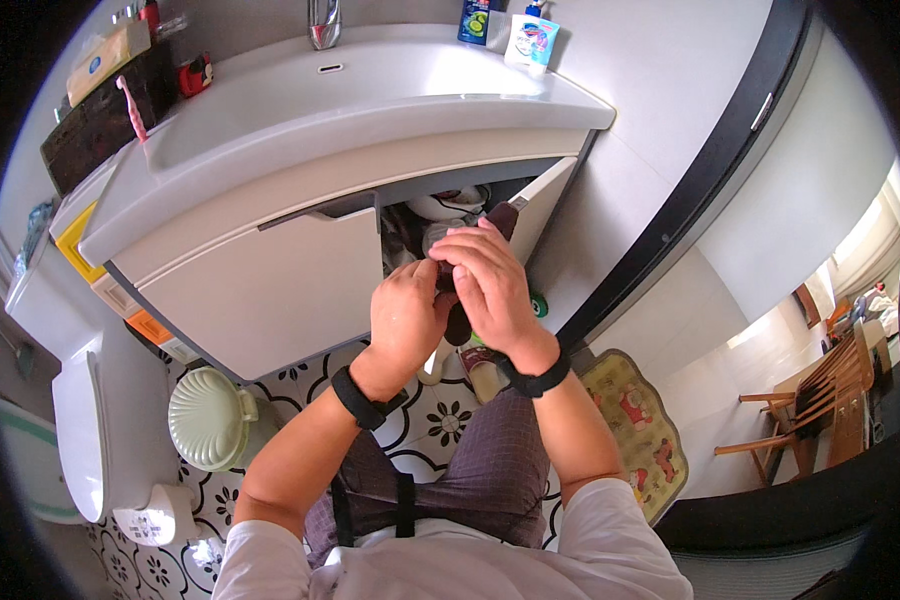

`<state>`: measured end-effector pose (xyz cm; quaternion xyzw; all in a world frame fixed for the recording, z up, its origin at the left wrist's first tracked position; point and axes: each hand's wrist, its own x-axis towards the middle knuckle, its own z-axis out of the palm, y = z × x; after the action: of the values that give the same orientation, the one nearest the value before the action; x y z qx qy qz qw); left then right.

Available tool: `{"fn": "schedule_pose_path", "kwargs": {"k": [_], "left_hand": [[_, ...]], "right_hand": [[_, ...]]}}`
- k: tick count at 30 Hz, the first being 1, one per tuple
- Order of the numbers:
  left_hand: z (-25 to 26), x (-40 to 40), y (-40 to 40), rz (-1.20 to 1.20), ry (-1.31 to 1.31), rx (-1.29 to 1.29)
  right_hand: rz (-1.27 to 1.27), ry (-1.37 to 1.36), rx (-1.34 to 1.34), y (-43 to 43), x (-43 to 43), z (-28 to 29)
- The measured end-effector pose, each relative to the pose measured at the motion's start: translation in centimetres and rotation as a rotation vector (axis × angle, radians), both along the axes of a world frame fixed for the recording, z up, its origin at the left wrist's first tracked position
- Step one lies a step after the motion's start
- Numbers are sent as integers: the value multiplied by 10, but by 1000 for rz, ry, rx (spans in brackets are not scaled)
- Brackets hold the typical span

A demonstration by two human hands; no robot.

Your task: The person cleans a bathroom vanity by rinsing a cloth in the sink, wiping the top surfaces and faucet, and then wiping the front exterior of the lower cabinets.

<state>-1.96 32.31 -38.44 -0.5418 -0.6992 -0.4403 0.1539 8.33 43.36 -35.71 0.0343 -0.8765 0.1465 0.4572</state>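
Observation:
My left hand [409, 311] is closed around a dark brown object [503, 219], most of which the hands hide, so its exact kind cannot be told. Over the same object bends my right hand [495, 289], its thumb and fingers against it. One dark end shows past the right fingers, another dark part below the hands. Both hands are in front of an under-sink cabinet, whose right door [544, 206] stands open. Inside the cabinet, behind my hands, are a white rounded item [450, 202] and other partly hidden things.
Above the cabinet is a white washbasin [345, 124] with a chrome faucet [325, 26] and a hand-soap bottle [531, 37]. A pale green shell-lidded bin [208, 418] and a toilet [82, 435] stand left. A patterned mat [634, 435] lies right, beside a dark door frame [690, 195].

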Motion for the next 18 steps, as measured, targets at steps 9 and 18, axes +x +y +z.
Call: {"fn": "schedule_pose_path", "kwargs": {"k": [9,18], "left_hand": [[3,8,-1,10,-34,-2],[2,11,-1,32,-39,0]], "right_hand": [[-428,104,-100,155,1,-18],[-636,209,-233,205,1,-13]]}}
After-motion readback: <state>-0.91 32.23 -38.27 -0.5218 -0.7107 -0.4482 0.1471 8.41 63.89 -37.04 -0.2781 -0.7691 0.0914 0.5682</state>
